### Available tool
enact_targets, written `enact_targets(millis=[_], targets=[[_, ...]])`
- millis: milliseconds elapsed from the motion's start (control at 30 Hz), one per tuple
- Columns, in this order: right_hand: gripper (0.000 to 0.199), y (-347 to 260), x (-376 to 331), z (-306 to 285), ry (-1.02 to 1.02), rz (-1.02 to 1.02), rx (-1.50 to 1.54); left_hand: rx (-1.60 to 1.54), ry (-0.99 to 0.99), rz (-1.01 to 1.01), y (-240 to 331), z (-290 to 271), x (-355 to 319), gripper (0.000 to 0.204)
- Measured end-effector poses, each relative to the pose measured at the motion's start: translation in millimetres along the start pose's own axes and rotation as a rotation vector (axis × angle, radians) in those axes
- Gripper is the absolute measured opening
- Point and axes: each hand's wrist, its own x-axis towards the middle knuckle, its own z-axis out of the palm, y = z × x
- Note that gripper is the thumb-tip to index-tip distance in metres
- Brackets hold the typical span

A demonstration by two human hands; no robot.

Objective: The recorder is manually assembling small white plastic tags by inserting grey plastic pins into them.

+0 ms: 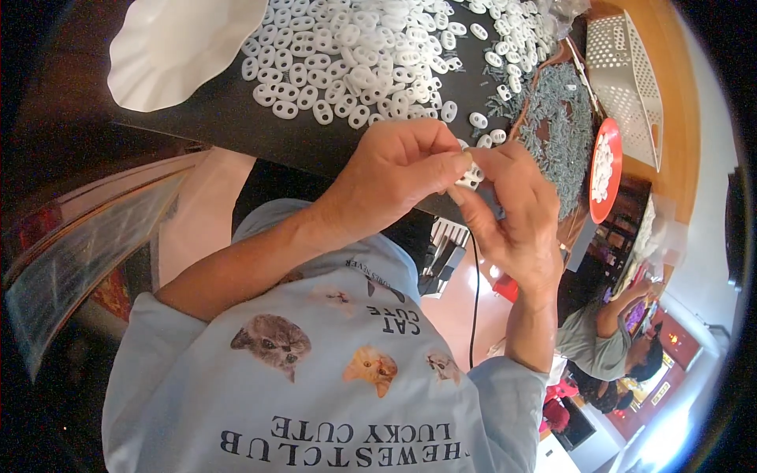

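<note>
My left hand [394,177] and my right hand [516,213] meet at the near edge of a black board [236,118]. Together they pinch a small white oval plastic piece [471,175] between the fingertips. A heap of several identical white oval pieces [363,55] covers the board just beyond the hands. Right of the hands lies a pile of small grey-green pins [564,134] on a brown tray. My forearms come up from a light blue shirt printed with cat faces.
A white wavy-edged sheet [173,43] lies at the board's far left. A red dish [605,169] with white pieces and a white perforated basket [627,71] stand at the right. Another person [607,339] sits at lower right. A thin black cable [475,299] hangs below my hands.
</note>
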Motion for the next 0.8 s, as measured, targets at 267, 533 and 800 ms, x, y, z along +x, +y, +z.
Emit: enact_targets(millis=[267, 533, 800], targets=[[0.032, -1.8, -3.8, -0.2, -0.011, 0.013, -0.021, 0.098, -0.017, -0.001, -3.0, -1.3, 0.5, 0.018], [0.031, -1.4, -6.0, 0.7, -0.017, 0.034, 0.026, 0.114, -0.02, -0.027, -3.5, -0.8, 1.5, 0.015], [0.035, 2.7, -7.5, 2.0, -0.017, 0.025, -0.019, 0.105, -0.018, -0.048, -1.7, -0.7, 2.6, 0.015]])
